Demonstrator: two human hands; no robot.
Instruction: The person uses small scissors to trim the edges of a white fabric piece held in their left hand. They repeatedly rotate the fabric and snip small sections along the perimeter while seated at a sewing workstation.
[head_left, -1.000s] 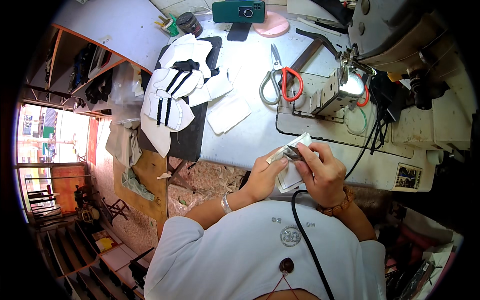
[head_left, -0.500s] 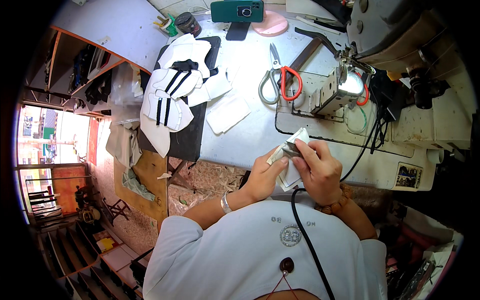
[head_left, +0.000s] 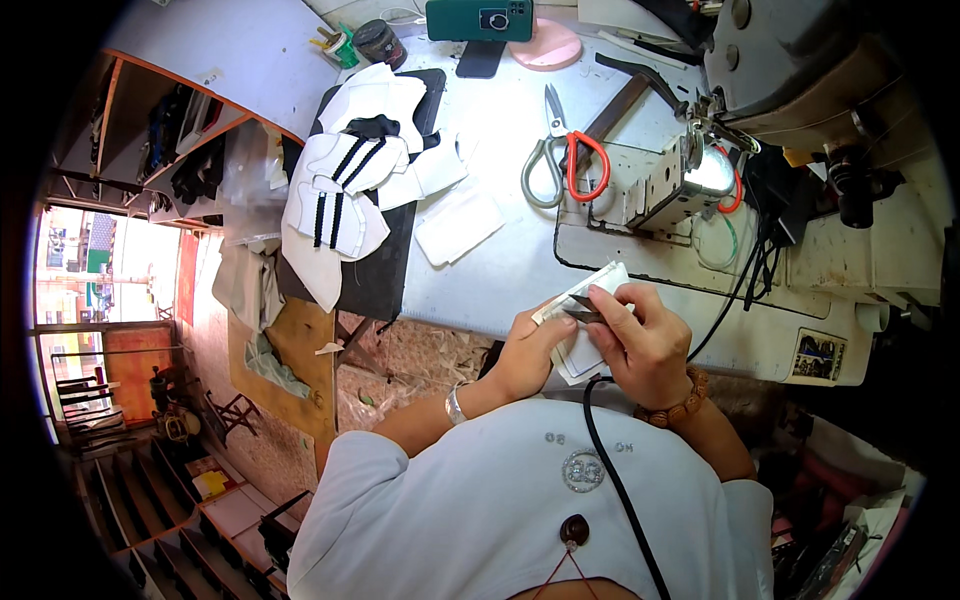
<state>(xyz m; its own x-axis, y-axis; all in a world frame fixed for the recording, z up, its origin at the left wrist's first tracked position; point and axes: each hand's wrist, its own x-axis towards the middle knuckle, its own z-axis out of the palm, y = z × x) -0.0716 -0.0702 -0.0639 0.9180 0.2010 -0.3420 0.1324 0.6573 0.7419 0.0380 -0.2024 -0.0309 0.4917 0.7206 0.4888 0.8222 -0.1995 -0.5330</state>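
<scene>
- The left hand (head_left: 528,352) pinches the near edge of a small white cut fabric piece (head_left: 585,340), held up just off the front edge of the pale grey worktable (head_left: 500,270), close to the person's chest.
- The right hand (head_left: 645,340) is closed around a small dark metal snipper (head_left: 580,305), its tip lying on the white piece — right beside the left thumb. A slip there looks like the main risk: a nicked finger or a cut running too deep into the piece.
- The piece is gripped only at its edge, so it could well twist or sag under the blade and throw the cut off line.
- A black cord (head_left: 620,480) hangs down the person's white shirt just under the right wrist — it might snag the hand.
- Further off, the scissors with one orange handle (head_left: 565,150), the stack of white pieces with black stripes (head_left: 345,190) and the grey sewing machine (head_left: 790,70) lie well apart, unlikely to interfere.
</scene>
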